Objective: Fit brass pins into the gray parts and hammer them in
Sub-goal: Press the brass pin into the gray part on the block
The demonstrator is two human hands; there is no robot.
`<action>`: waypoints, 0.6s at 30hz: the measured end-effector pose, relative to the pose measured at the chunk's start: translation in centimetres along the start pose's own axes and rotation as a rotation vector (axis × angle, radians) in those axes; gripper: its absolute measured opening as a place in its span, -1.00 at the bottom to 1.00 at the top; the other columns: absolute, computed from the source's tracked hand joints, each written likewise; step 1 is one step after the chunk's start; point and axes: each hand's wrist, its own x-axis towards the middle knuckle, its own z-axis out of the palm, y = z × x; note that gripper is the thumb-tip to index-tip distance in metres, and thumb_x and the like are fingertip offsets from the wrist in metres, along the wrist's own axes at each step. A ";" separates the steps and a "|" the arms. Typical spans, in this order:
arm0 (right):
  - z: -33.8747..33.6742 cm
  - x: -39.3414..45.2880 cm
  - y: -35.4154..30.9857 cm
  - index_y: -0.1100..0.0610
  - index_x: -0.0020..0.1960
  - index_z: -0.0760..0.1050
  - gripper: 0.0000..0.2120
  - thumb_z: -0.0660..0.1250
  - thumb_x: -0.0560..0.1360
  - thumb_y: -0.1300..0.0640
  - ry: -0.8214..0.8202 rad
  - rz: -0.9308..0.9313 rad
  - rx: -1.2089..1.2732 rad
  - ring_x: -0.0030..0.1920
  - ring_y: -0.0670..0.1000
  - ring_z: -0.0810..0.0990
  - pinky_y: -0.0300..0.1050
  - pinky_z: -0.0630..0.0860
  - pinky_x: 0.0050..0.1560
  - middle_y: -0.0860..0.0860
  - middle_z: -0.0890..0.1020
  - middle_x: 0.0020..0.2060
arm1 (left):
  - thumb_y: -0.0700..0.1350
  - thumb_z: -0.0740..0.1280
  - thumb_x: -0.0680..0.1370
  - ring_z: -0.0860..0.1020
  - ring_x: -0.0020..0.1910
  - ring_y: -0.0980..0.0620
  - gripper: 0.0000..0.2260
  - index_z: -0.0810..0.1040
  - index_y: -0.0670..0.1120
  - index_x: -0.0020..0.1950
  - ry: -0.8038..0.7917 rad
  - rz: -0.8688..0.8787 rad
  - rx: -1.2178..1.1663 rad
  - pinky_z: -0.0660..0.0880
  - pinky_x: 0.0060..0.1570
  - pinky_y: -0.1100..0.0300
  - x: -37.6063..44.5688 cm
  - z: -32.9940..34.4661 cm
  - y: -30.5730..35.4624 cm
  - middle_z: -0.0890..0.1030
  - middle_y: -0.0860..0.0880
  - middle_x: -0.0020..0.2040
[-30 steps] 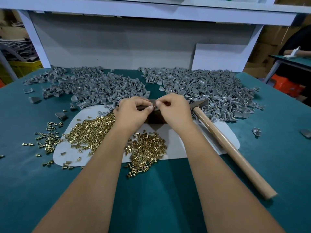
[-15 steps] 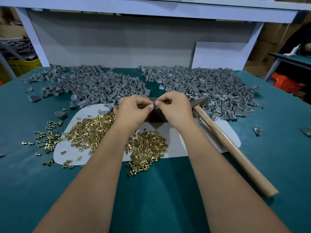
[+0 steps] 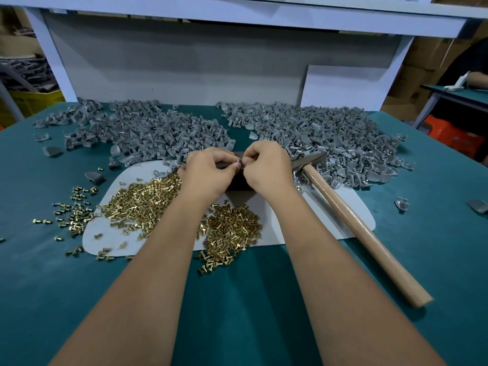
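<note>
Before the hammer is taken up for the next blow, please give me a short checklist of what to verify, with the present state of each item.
1. Pin seated in the gray part: cannot tell; the fingertips of the left hand and right hand meet over a small piece and hide it.
2. Part resting on the dark block: cannot tell; the hands cover it.
3. Hammer within reach: ok; it lies free, just right of the right hand.
4. Right hand free to take the hammer: not ok; it pinches the piece.
5. Brass pins in supply: ok; heaps lie on the white mat.
</note>
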 end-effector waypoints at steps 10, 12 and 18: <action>0.0 -0.5 0.4 0.12 -0.11 0.60 -0.90 0.31 0.52 0.19 0.025 -0.110 -0.048 -0.11 0.00 0.48 -0.15 0.38 -0.08 0.01 0.55 -0.08 | -0.04 0.45 0.51 0.51 0.25 -0.05 -0.75 0.54 0.29 -0.27 0.003 0.002 0.039 0.38 0.31 -0.15 -0.5 -0.3 0.5 0.62 0.18 0.02; -0.9 -0.8 0.7 0.12 0.02 0.63 -0.86 0.31 0.52 0.19 -0.004 -0.098 0.009 -0.02 -0.01 0.54 -0.14 0.45 0.04 0.00 0.60 0.00 | -0.02 0.45 0.51 0.50 0.26 -0.05 -0.74 0.53 0.31 -0.28 0.007 -0.005 0.051 0.38 0.31 -0.15 -0.6 -0.3 0.6 0.63 0.18 0.02; -6.0 -3.6 3.5 0.12 -0.01 0.58 -0.80 0.22 0.53 0.06 0.319 0.034 -0.594 -0.05 0.15 0.54 -0.06 0.43 -0.13 0.10 0.61 -0.05 | 0.03 0.44 0.51 0.46 0.27 -0.05 -0.82 0.56 0.26 -0.25 0.009 -0.058 0.037 0.38 0.30 -0.16 -1.0 -0.3 0.9 0.61 0.17 0.06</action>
